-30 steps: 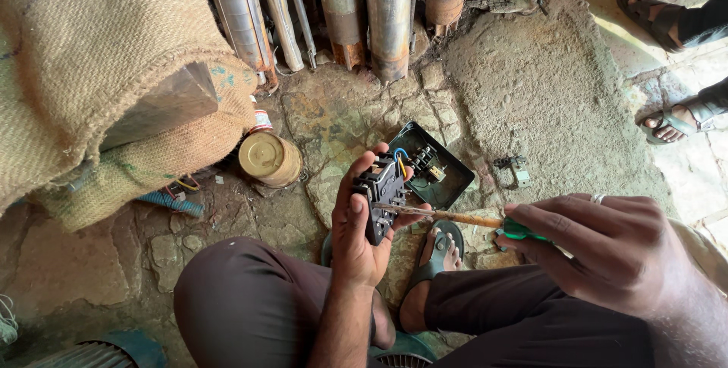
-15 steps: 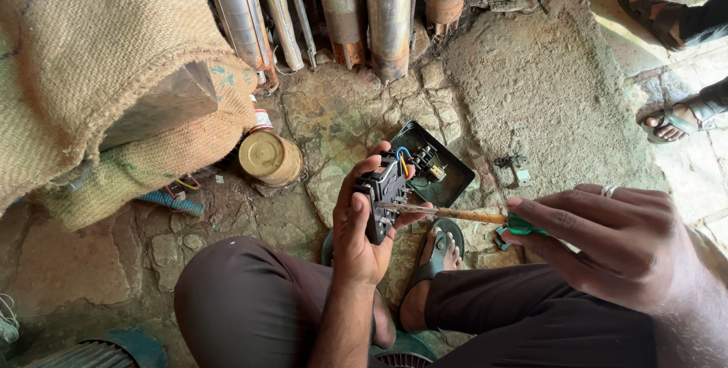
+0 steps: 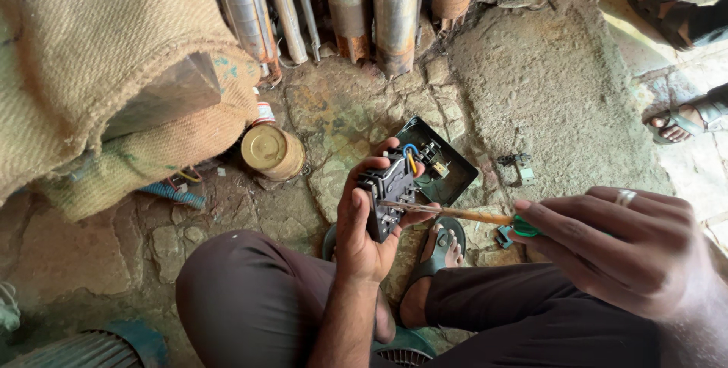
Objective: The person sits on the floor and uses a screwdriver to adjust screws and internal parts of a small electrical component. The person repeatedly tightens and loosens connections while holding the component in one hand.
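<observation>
Head view: my left hand [image 3: 364,220] stays clamped on the black switch block [image 3: 388,192], right hand [image 3: 626,250] still pinching the screwdriver [image 3: 455,214], barely shifted.

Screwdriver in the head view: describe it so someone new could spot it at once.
Start from the person's left hand at frame centre, which holds a black switch block with coloured wires. A thin shaft runs rightward from that block to the right hand. That is the screwdriver: its amber shank and green handle end are unlike any other thing there.
</observation>
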